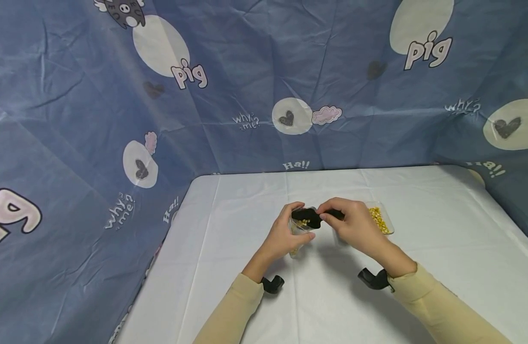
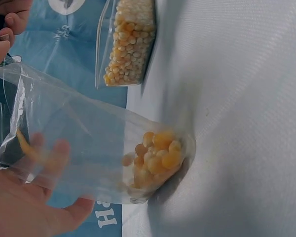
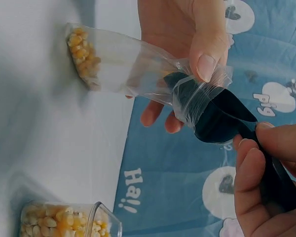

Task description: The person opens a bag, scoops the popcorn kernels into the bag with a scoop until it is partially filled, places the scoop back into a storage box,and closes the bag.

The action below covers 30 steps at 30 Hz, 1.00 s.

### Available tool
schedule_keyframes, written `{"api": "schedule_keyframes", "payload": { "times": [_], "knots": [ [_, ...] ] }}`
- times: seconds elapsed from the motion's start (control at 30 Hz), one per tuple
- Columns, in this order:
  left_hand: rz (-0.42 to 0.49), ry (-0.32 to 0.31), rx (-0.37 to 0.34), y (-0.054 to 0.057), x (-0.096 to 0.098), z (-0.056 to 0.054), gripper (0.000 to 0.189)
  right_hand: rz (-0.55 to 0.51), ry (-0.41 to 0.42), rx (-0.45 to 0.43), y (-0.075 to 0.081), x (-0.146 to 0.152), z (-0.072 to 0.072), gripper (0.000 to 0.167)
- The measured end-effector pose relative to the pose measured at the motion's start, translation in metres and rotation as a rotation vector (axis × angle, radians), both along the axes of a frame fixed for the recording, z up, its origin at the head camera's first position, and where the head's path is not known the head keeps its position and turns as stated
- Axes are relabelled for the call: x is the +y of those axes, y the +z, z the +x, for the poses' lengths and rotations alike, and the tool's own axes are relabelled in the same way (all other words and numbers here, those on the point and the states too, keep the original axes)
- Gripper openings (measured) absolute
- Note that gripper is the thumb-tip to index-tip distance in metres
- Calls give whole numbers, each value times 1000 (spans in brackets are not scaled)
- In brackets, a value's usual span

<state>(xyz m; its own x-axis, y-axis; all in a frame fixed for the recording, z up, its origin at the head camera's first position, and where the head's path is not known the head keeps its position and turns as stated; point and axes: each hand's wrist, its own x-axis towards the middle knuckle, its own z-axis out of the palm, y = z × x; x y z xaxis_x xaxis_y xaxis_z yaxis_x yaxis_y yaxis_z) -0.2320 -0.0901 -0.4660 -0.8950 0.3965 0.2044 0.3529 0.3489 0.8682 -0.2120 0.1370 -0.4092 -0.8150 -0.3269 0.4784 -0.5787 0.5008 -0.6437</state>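
A clear bag point(image 2: 96, 126) is holding yellow kernels point(image 2: 160, 155), its bottom resting on or just above the white surface point(image 1: 238, 215). It is likely feeling light, limp and slippery, so its rim is offering the best hold. The left hand point(image 1: 282, 236) is gripping that mouth between thumb and fingers; the right hand point(image 1: 358, 228) is pinching a black scoop point(image 3: 219, 118) by its handle, the bowl reaching inside.

We list: one table point(image 1: 242, 205), white-surfaced, far corners rounded; one blue backdrop point(image 1: 242, 71), creased, standing beyond the table's far edge and down its left edge. On it we record "pig" lettering point(image 1: 189, 75), grey hearts point(image 1: 286, 118), pink clouds point(image 1: 327, 115).
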Motion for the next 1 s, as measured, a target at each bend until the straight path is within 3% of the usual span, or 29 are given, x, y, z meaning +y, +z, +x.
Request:
{"api": "schedule_keyframes", "payload": {
  "times": [0.2,0.37,1.0],
  "knots": [
    [-17,31,-43,-3,0,0,85,18,8,55,-2,-2,1,16],
    [-27,51,-24,-5,0,-1,83,19,7,89,-2,-2,2,16],
    [47,43,-56,-6,-4,2,76,-28,1,127,0,2,7,18]
  ]
}}
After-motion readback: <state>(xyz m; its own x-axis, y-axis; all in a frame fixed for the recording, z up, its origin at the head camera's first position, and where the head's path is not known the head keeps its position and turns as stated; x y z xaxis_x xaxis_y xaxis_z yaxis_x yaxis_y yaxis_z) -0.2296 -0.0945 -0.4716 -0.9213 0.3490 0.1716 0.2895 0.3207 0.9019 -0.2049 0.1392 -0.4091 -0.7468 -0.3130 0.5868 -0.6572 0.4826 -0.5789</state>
